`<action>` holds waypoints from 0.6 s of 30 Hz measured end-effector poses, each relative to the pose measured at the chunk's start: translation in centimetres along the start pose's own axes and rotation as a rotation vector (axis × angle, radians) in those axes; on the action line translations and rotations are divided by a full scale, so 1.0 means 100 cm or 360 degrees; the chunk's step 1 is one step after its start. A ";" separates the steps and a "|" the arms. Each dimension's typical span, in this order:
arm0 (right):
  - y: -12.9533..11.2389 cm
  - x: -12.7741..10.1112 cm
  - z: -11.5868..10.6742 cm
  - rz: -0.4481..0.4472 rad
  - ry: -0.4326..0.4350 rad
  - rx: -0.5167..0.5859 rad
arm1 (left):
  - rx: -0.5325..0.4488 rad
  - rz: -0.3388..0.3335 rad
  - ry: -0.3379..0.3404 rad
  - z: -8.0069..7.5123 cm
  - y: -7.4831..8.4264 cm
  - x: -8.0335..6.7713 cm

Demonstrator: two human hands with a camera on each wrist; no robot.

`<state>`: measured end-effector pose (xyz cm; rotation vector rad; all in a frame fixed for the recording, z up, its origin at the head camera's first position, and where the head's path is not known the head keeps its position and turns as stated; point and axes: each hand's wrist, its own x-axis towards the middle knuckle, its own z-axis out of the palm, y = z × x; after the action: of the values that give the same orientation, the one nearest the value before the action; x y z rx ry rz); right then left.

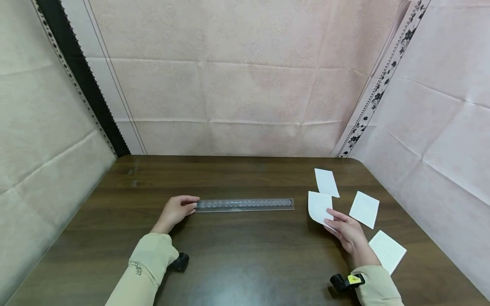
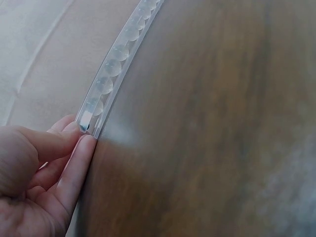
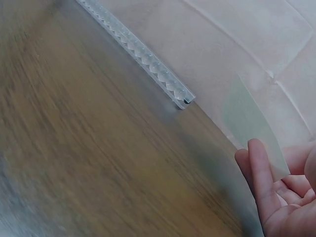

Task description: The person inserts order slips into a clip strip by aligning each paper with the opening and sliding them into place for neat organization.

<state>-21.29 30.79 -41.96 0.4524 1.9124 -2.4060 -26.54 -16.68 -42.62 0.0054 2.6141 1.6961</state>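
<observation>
Left hand [image 1: 175,211]: fingers curled, tips pinching, forearm stretched forward.
Right hand [image 1: 347,233]: fingers pinching, wrist angled inward.

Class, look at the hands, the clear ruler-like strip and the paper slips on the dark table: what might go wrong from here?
1. The left hand pinches only one end of the long clear plastic strip, so the free end may swing or slip.
2. The right hand holds a curling white paper slip by its edge; it could crease or drop.
3. Three loose white paper slips lie beside that hand and might get brushed aside.
</observation>
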 end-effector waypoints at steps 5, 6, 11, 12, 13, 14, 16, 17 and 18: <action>0.002 0.000 0.004 -0.0001 -0.0020 -0.0021 | -0.0014 0.0004 -0.0014 0.000 0.001 -0.001; 0.002 0.000 0.005 -0.0002 -0.0026 -0.0026 | -0.0020 0.0006 -0.0017 0.000 0.001 -0.001; 0.003 -0.001 0.008 -0.0006 -0.0023 -0.0051 | -0.0027 0.0014 -0.0018 0.000 0.001 -0.001; 0.004 -0.001 0.009 -0.0007 -0.0022 -0.0054 | -0.0026 0.0015 -0.0014 0.000 0.001 -0.001; 0.004 -0.002 0.010 -0.0007 -0.0023 -0.0062 | -0.0024 0.0016 -0.0012 0.000 0.001 -0.002; 0.004 -0.002 0.011 -0.0008 -0.0025 -0.0068 | -0.0023 0.0016 -0.0010 0.000 0.001 -0.002; 0.003 -0.003 0.013 -0.0009 -0.0034 -0.0083 | -0.0020 0.0015 -0.0008 0.000 0.001 -0.002; 0.003 -0.003 0.014 -0.0008 -0.0042 -0.0099 | -0.0019 0.0014 -0.0007 0.000 0.001 -0.002; 0.003 -0.004 0.015 -0.0005 -0.0045 -0.0118 | -0.0018 0.0015 -0.0005 0.000 0.001 -0.002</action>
<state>-21.19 29.23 -41.82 0.4094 1.9839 -2.3210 -26.39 -16.60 -42.51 0.0200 2.6066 1.7120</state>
